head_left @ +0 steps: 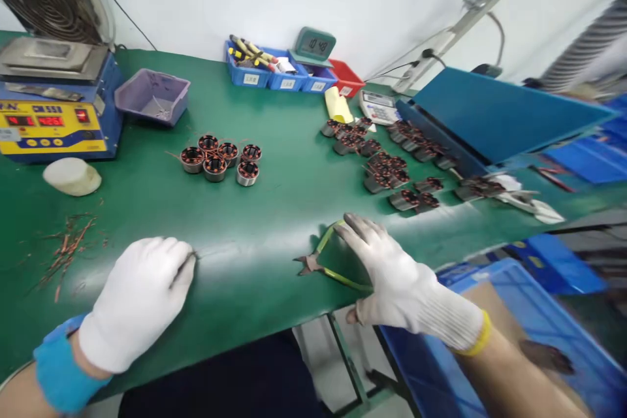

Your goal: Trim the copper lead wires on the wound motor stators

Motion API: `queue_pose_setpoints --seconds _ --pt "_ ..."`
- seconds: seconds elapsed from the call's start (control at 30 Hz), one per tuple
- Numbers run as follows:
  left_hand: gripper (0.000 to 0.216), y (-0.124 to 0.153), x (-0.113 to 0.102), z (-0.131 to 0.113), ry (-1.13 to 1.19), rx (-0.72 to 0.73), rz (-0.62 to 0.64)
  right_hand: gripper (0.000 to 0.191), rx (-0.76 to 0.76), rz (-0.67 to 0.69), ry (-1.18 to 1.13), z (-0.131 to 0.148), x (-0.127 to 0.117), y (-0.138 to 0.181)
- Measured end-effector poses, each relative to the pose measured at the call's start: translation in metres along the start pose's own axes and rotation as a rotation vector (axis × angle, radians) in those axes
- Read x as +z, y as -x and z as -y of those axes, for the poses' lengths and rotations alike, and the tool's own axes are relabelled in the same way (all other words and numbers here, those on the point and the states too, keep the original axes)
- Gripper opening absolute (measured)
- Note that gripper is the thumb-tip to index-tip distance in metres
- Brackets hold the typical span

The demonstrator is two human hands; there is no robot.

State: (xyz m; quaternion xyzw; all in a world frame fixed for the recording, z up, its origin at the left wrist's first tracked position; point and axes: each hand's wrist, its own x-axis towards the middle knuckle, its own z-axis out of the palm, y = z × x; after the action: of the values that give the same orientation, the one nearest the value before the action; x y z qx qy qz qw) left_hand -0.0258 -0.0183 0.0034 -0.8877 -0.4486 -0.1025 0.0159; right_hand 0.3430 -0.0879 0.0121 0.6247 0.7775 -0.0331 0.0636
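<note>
Both of my hands wear white gloves. My left hand (142,300) rests on the green table top, its fingers curled together, and a thin dark wisp shows by the fingertips; what they hold, if anything, is hidden. My right hand (386,268) is spread at the table's front edge. Its fingers reach over the handles of small green-handled diagonal cutters (310,264), which lie with handles apart and jaws pointing left. The thumb hangs past the edge. Beyond the hands sits a small group of copper-wound motor stators (214,166).
Copper wire scraps (68,248) and a white round pad (72,176) lie left, before a blue-yellow solder pot unit (53,117). A purple tray (151,95) is behind. More stators (385,171) stand right, near a blue panel (504,111). Below right is a blue crate (529,300).
</note>
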Motion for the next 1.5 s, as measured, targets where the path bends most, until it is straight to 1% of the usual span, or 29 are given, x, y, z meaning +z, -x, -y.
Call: queue_pose_setpoints --seconds 0.07,0.17,0.37,0.43,0.57,0.6,0.63,0.77,0.83,0.9,0.93,0.97,1.03,1.1,1.17,1.2,1.27,1.33,1.43,1.5 --pt "0.033 0.0 0.001 0.001 0.036 -0.014 0.024 0.125 0.007 0.087 0.045 -0.009 0.0 0.0" --pt "0.032 -0.001 0.001 0.001 0.079 -0.036 0.031 0.132 -0.048 0.196 0.106 -0.016 -0.002 -0.01" --pt "0.033 -0.002 0.0 0.0 0.103 -0.056 0.037 0.132 -0.178 0.204 0.14 -0.024 -0.016 -0.042" --pt "0.032 -0.002 0.0 0.0 0.105 -0.065 0.041 0.131 -0.176 0.232 0.12 -0.024 -0.023 -0.048" --pt "0.033 -0.003 0.0 0.001 0.131 -0.062 0.034 0.123 -0.116 0.268 0.1 -0.015 -0.033 -0.051" --pt "0.033 -0.003 0.0 0.002 0.138 -0.063 0.036 0.118 -0.104 0.268 0.127 -0.012 -0.035 -0.051" --pt "0.033 -0.002 0.001 0.002 0.144 -0.067 0.044 0.108 -0.099 0.269 0.165 -0.009 -0.036 -0.052" --pt "0.032 0.001 0.005 0.003 0.151 -0.097 0.076 0.055 -0.117 0.298 0.299 0.0 -0.041 -0.057" --pt "0.033 0.002 0.006 0.003 0.153 -0.094 0.086 0.04 -0.113 0.3 0.344 0.006 -0.043 -0.06" --pt "0.033 0.002 0.008 0.003 0.154 -0.084 0.074 0.034 -0.097 0.286 0.383 0.013 -0.043 -0.06" --pt "0.033 0.002 0.008 0.003 0.155 -0.078 0.065 0.036 -0.09 0.275 0.387 0.017 -0.042 -0.058" --pt "0.032 0.002 0.008 0.002 0.155 -0.074 0.057 0.042 -0.085 0.263 0.38 0.02 -0.041 -0.056" --pt "0.029 0.002 0.007 0.001 0.147 -0.07 0.044 0.061 -0.068 0.227 0.347 0.024 -0.036 -0.049" --pt "0.028 0.002 0.007 0.0 0.127 -0.075 0.035 0.076 -0.064 0.177 0.291 0.023 -0.027 -0.041" --pt "0.026 0.002 0.007 -0.002 0.111 -0.078 0.026 0.084 -0.075 0.113 0.247 0.018 -0.017 -0.033" --pt "0.025 0.003 0.008 -0.002 0.11 -0.081 0.019 0.085 -0.087 0.072 0.229 0.016 -0.012 -0.03" --pt "0.024 0.003 0.009 -0.002 0.117 -0.087 0.009 0.08 -0.136 -0.015 0.196 0.012 -0.004 -0.025" --pt "0.023 0.004 0.01 -0.002 0.125 -0.091 0.001 0.069 -0.212 -0.095 0.166 0.01 0.0 -0.022" --pt "0.023 0.004 0.009 -0.002 0.131 -0.096 0.014 0.053 -0.329 -0.156 0.172 0.004 0.002 -0.021" --pt "0.023 0.003 0.007 -0.003 0.129 -0.106 0.035 0.046 -0.381 -0.182 0.189 -0.004 0.006 -0.022"
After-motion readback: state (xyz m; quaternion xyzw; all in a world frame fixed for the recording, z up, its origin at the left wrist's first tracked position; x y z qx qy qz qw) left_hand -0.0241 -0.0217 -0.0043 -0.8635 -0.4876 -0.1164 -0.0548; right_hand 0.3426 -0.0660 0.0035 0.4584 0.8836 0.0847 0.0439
